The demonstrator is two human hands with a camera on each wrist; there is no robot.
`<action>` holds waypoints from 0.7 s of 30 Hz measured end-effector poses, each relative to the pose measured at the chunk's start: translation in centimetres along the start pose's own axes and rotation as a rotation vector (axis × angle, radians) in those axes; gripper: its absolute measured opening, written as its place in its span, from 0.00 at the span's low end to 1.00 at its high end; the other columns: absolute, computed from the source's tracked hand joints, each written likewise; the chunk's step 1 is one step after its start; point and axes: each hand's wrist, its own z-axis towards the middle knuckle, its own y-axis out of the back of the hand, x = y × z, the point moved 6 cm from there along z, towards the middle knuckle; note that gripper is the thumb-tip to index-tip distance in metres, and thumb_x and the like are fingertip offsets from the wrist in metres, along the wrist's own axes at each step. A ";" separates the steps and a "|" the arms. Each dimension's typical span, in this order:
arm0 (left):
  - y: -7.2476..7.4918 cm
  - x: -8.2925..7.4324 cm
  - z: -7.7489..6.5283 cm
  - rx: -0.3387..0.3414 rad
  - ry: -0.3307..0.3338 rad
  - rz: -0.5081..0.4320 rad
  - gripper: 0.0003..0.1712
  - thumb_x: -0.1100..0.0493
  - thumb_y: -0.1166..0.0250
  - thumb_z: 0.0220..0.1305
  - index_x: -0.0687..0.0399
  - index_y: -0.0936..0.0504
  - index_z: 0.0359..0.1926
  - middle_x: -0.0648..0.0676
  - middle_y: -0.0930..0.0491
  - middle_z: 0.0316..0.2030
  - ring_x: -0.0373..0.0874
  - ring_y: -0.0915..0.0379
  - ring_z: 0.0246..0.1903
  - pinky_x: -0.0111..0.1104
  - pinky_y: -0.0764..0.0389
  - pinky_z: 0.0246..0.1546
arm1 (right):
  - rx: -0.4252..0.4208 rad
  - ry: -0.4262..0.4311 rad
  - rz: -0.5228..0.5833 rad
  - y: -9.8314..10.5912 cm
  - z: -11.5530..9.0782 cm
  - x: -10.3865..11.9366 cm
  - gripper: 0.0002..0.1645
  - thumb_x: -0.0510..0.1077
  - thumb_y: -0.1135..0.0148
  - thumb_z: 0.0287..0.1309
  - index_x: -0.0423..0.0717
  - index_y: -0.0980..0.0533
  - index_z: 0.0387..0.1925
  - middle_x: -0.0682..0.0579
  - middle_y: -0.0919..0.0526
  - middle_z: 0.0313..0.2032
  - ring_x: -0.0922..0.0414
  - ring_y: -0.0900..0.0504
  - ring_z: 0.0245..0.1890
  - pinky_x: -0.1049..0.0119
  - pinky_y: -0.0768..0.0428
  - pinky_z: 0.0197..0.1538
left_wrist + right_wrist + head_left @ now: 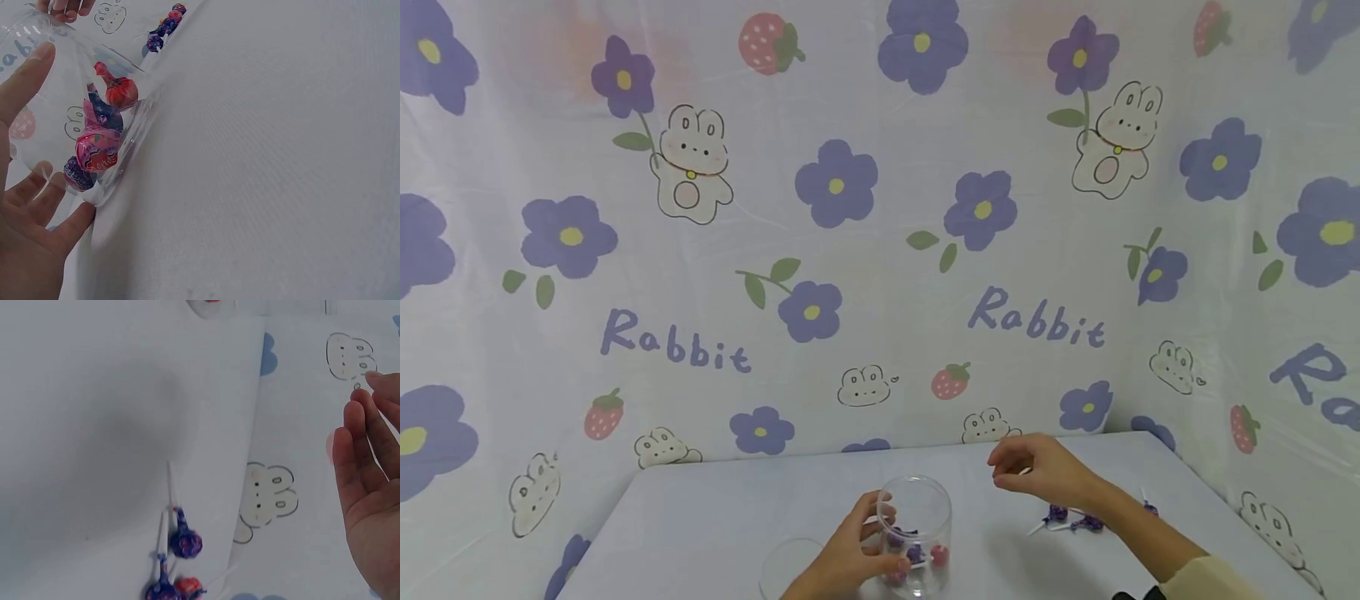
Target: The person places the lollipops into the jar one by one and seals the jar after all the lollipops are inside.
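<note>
My left hand (850,554) grips a clear round jar (943,517) by its side, thumb on one side and fingers on the other. The jar's mouth is uncovered at the top. Several wrapped lollipops lie near its bottom; in the left wrist view a pink-wrapped lollipop (98,152) and a red-wrapped lollipop (122,92) show through the wall. Raised above the table to the right of the jar, my right hand (1037,468) holds nothing, its fingers loosely bent. Beneath and beyond that hand lie several purple-wrapped lollipops (1088,523) with white sticks.
A clear round lid (793,543) lies on the table left of the jar, partly behind my left forearm. The white table (730,500) backs onto a hanging curtain (865,267) printed with flowers and rabbits. A red-wrapped lollipop (189,586) shows among the purple ones in the right wrist view.
</note>
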 end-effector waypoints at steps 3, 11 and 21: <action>-0.1 0.0 0.0 0.002 -0.008 -0.004 0.47 0.53 0.22 0.61 0.53 0.39 0.74 0.61 0.31 0.66 0.66 0.35 0.69 0.58 0.28 0.64 | -0.006 -0.007 0.007 0.8 -0.7 -0.4 0.11 0.39 0.28 0.62 0.41 0.18 0.46 0.52 0.15 0.37 0.54 0.15 0.38 0.67 0.14 0.46; -0.2 0.1 0.3 0.005 -0.001 -0.002 0.49 0.52 0.21 0.61 0.53 0.40 0.74 0.61 0.32 0.66 0.65 0.35 0.68 0.56 0.27 0.64 | -0.041 -0.045 0.007 2.8 -2.2 -1.6 0.12 0.39 0.28 0.63 0.41 0.19 0.47 0.49 0.14 0.38 0.53 0.15 0.39 0.67 0.15 0.45; -0.2 0.1 0.2 0.011 -0.025 0.004 0.49 0.53 0.21 0.61 0.55 0.40 0.74 0.62 0.32 0.66 0.66 0.35 0.69 0.56 0.27 0.63 | -0.081 -0.119 -0.020 5.8 -4.4 -4.3 0.13 0.39 0.31 0.66 0.37 0.19 0.49 0.49 0.14 0.40 0.54 0.14 0.39 0.68 0.15 0.44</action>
